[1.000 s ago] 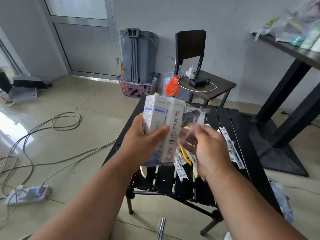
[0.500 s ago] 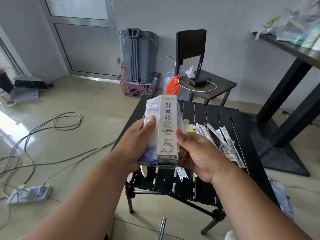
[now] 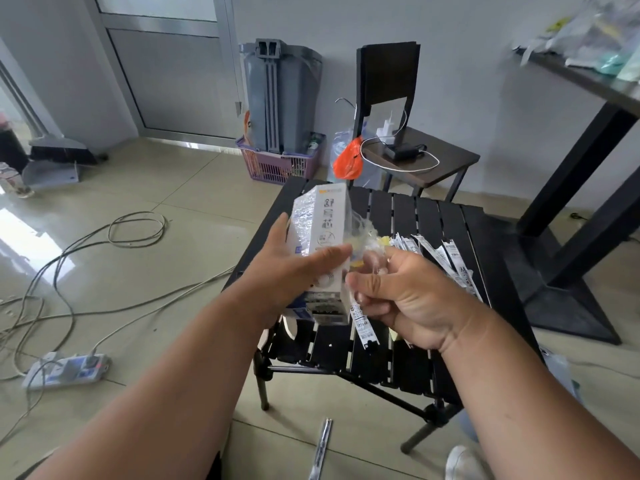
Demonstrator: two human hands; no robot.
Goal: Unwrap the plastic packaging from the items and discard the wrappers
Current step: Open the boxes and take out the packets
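Left hand (image 3: pixel 294 268) grips the boxed refill pack (image 3: pixel 320 244) upright, long axis near vertical, above the slatted table (image 3: pixel 433 216). Right hand (image 3: pixel 401 292), just right of the box, pinches loosened clear wrapper (image 3: pixel 362 233). Peel likely runs rightward, off the box.

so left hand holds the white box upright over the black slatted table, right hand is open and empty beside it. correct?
Not quite. The right hand is not empty: in the head view its fingers are curled, pinching clear plastic wrap that comes off the white box. The rest stands: the left hand holds the box upright over the black slatted table.
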